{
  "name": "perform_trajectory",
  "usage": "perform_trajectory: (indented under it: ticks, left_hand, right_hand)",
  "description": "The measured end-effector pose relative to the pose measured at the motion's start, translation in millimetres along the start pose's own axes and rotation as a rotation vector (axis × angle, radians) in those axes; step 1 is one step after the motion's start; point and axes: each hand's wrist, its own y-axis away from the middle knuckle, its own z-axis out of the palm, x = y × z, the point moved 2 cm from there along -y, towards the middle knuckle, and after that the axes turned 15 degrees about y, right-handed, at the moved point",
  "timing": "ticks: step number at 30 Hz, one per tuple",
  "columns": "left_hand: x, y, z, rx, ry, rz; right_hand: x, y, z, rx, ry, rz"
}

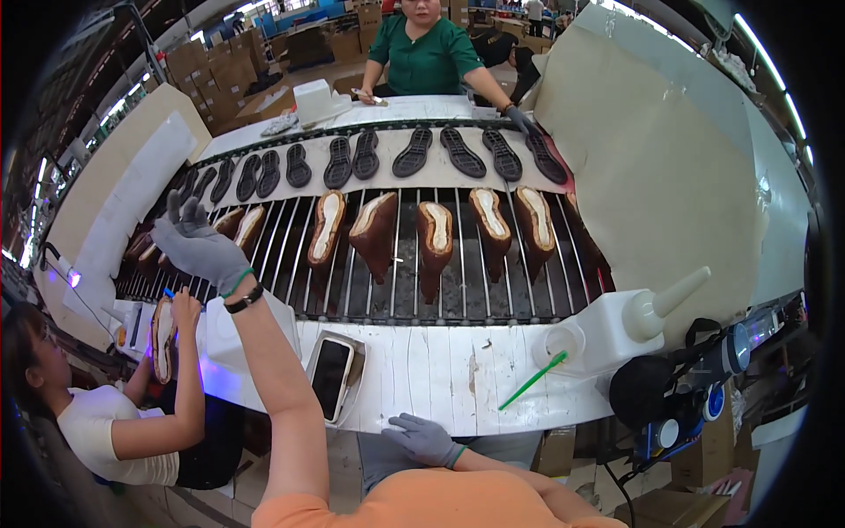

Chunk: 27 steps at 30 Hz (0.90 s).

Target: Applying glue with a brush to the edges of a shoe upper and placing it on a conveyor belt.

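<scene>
Factory line under my head cam: white bench edge [440,374] nearest me, then a rack of metal rods [396,273] carrying brown shoe uppers [435,238] sole-side up, then a pale belt with a row of black outsoles [414,151]; stacked cartons in the far background, too bent by the lens to make out.

Left hand [198,246], grey glove, raised over the left end of the rod rack, fingers spread wide, holding nothing; nearest things are the uppers at the rack's left end [239,224], just behind it; I can't tell whether it touches them. That hand and forearm block my view of part of the rack's left end. Right hand [422,437], grey glove, rests low by the bench's near edge, fingers loosely curled, nothing in it that I can see; my orange sleeve cuts off the wrist.

On the bench: phone in a white tray [333,377] just right of my left forearm; green brush [533,380] lying loose; white squeeze bottle [627,324] with a cone nozzle beside it, tipped on its side; dark machine bits at far right, hard to read.

Large tan sheet [651,167] on the right hides whatever is past the rack's right end. Person lower left holds one upper [162,339]; person in green across the line has a gloved hand on the last outsole [544,157].
</scene>
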Motion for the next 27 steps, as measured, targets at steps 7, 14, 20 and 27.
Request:
perform_trajectory:
  ticks: [7, 14, 20, 27]
  left_hand:
    - [-47, 167, 36, -1.836, -1.074, -1.102]
    - [-82, 227, -93, -1.577, -1.092, -0.916]
    - [-61, 252, -156, -1.519, -1.075, -1.285]
    - [-52, 253, -154, -1.507, -1.126, -0.936]
  right_hand:
    - [3, 2, -2, -0.054, 0.026, -0.022]
    - [-7, 6, 5, -0.050, 0.011, 0.007]
    - [-3, 5, 9, -0.009, 0.016, 0.026]
    - [-2, -7, -11, -0.065, 0.053, -0.044]
